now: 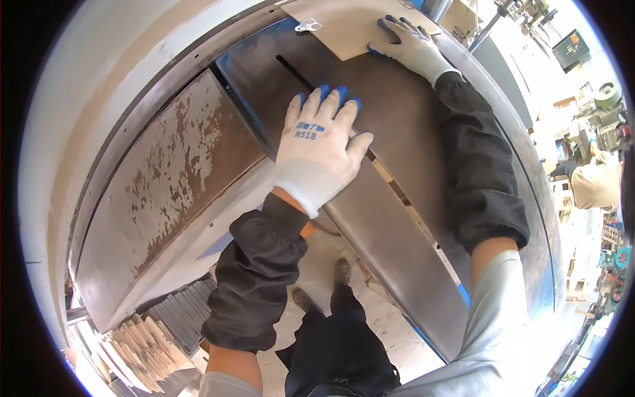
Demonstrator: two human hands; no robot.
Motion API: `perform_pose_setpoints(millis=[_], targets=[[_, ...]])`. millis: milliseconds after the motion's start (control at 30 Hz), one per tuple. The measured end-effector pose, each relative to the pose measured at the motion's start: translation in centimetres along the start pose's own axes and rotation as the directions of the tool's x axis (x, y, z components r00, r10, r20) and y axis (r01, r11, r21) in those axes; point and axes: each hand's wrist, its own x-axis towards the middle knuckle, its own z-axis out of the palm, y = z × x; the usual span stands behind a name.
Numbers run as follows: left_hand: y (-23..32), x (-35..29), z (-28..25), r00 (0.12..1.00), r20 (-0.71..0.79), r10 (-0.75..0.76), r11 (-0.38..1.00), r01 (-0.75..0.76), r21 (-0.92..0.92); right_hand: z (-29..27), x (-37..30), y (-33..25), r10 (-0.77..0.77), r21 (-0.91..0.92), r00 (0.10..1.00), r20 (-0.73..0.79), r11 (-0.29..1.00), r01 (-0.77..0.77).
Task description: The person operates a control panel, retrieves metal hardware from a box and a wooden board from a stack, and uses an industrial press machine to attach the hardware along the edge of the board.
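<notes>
left hand [321,135], right hand [411,49], both palm-down, sheet [347,30] cropped

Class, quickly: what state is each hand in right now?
Left hand: open, palm down on the metal table.
Right hand: open, resting on the tan sheet.

Free tabletop [405,126] right of left hand [317,142]

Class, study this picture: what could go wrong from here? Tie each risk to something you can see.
The left hand lies open on the metal surface, close to a dark slot, where it might catch. The tan sheet lies under the open right hand, which does not clasp it, so it could slide. The small metal bracket at the sheet's edge could perhaps be knocked.
</notes>
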Motion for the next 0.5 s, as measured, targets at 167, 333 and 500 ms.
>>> perform_pose_setpoints(millis=[167, 333, 500], targets=[[-0.1, -0.3, 0.1, 1.000, -0.006, -0.020, 0.999, 0.019, -0.046, -0.3, 0.0, 0.6, 0.110, -0.003, 0.994, 0.008, 0.994, -0.110], [-0.6, -1.0, 0.3, 0.991, -0.128, -0.023, 0.997, 0.014, -0.072, -1.1, -0.5, -0.6, 0.101, 0.078, 0.995, -0.008, 0.992, -0.101], [-0.7, -2.7, 0.4, 0.942, -0.337, -0.004, 0.943, -0.109, -0.315, -1.5, -0.8, 0.1, 0.081, 0.198, 0.997, -0.019, 0.977, -0.075]])
